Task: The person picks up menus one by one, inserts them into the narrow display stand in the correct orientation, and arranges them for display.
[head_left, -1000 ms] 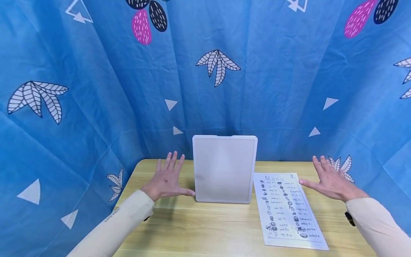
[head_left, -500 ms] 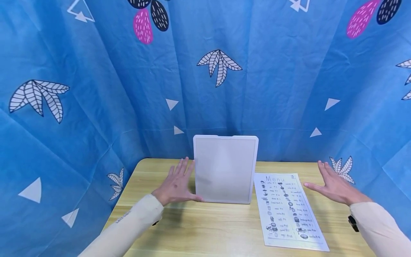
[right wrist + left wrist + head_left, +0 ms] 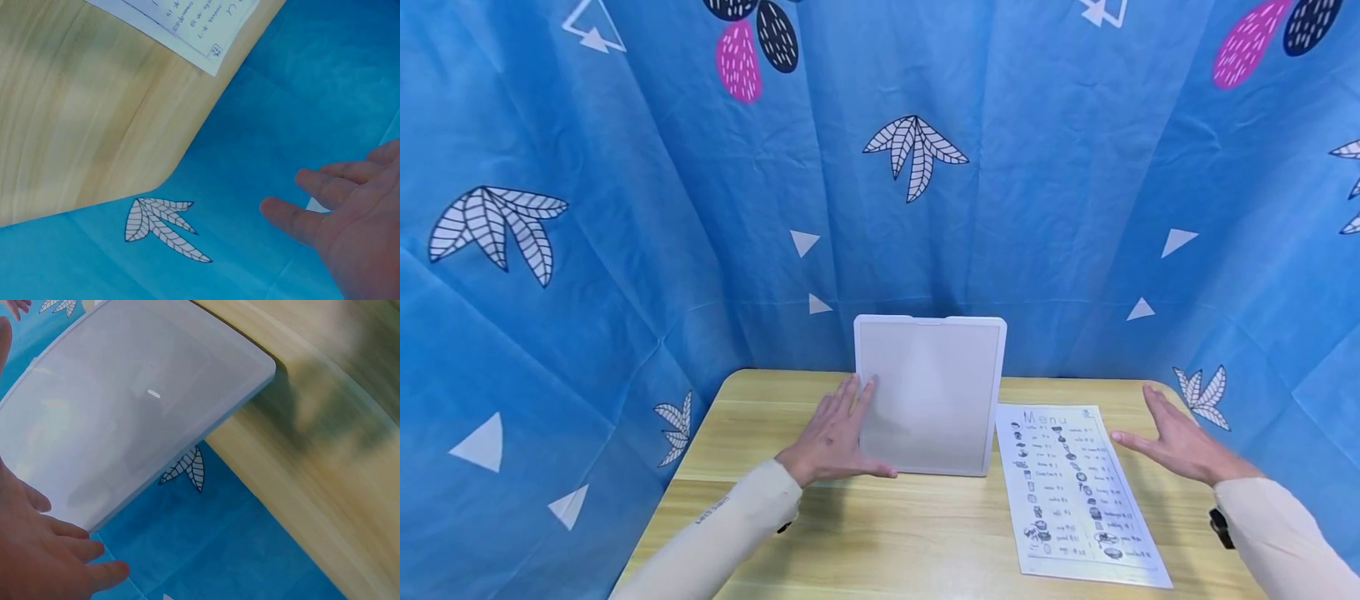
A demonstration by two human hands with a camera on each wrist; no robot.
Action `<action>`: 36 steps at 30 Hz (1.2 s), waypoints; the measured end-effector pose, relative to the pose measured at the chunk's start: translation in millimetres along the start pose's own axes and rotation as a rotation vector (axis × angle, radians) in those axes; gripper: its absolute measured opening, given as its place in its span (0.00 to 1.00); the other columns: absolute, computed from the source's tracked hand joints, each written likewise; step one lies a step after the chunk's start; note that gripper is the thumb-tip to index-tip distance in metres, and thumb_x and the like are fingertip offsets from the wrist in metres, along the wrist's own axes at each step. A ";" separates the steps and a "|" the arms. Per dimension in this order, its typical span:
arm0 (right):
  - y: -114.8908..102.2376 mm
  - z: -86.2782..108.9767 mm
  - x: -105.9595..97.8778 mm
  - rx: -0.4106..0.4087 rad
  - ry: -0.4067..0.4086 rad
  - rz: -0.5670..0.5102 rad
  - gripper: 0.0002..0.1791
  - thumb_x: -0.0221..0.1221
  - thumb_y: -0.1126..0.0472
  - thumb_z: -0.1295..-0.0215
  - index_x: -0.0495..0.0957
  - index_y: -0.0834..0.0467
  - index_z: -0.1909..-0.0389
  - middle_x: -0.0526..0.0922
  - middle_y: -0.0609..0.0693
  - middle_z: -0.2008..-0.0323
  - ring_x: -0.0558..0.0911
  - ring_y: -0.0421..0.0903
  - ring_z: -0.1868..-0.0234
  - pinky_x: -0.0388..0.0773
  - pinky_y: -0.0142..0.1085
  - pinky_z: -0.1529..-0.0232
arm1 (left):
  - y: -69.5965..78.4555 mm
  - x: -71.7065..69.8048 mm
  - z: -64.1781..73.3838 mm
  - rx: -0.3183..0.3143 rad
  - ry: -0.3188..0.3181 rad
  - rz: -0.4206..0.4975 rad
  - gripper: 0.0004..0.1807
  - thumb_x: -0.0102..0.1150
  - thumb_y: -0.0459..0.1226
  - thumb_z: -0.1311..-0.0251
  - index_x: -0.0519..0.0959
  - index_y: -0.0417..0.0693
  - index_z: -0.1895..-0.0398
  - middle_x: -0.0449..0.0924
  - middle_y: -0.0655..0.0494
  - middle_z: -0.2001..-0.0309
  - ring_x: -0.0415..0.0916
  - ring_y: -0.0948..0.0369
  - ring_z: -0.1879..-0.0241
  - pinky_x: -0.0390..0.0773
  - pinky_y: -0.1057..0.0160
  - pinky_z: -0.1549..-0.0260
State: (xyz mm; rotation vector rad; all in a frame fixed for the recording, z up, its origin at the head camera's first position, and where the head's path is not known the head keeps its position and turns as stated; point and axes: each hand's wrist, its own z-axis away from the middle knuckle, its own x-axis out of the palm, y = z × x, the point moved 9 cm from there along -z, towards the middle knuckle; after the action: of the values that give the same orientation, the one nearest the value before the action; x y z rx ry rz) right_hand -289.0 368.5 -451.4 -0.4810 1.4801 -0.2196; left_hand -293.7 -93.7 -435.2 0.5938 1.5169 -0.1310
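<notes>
Two things set out, neither in a grip

The pale grey, white-framed rectangular flat panel [image 3: 931, 400] appears to stand upright near the far edge of the light wood-grain table [image 3: 865, 554], its broad face turned to the near side, presumably to be seen from there. The left hand [image 3: 831, 442], thumb and fingers spread wide, holds nothing; it overlaps the panel's left part in the head view, and contact cannot be told. The white paper sheet headed "Menu" [image 3: 1075, 500] lies flat to the right, its heading at the far end, likely so it reads from the near side. The right hand [image 3: 1183, 442], thumb apart from its straight fingers, is right of the sheet, grasping nothing. Blue patterned curtain fabric [image 3: 1037, 208] encloses the far, left and right sides.
</notes>
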 end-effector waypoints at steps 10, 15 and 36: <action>6.5 -0.4 10.1 0.020 -0.027 -0.026 0.62 0.58 0.38 0.32 0.29 0.74 0.26 0.35 0.80 0.28 0.44 0.81 0.31 0.48 0.76 0.41 | 9.7 3.5 0.5 0.066 0.069 0.027 0.74 0.65 0.75 0.61 0.40 0.47 0.19 0.38 0.44 0.20 0.41 0.46 0.22 0.49 0.42 0.28; 10.8 -2.2 15.2 0.029 -0.047 -0.059 0.62 0.58 0.37 0.32 0.28 0.74 0.26 0.34 0.80 0.28 0.42 0.80 0.30 0.48 0.76 0.40 | 18.4 11.6 0.4 0.104 0.074 0.045 0.74 0.68 0.73 0.61 0.41 0.46 0.19 0.40 0.43 0.20 0.42 0.46 0.22 0.52 0.41 0.29; 21.1 -3.4 29.7 0.049 -0.040 -0.122 0.64 0.61 0.38 0.34 0.27 0.71 0.25 0.37 0.82 0.29 0.46 0.83 0.33 0.51 0.76 0.41 | 56.1 49.3 -10.7 0.126 -0.032 0.132 0.72 0.68 0.72 0.59 0.41 0.48 0.19 0.38 0.48 0.20 0.41 0.51 0.22 0.57 0.46 0.30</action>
State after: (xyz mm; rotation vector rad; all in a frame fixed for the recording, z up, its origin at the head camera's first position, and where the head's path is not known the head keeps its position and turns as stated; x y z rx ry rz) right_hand -292.6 373.9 -487.4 -0.5344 1.4044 -0.3399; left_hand -274.8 -27.3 -465.9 0.7872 1.4417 -0.1346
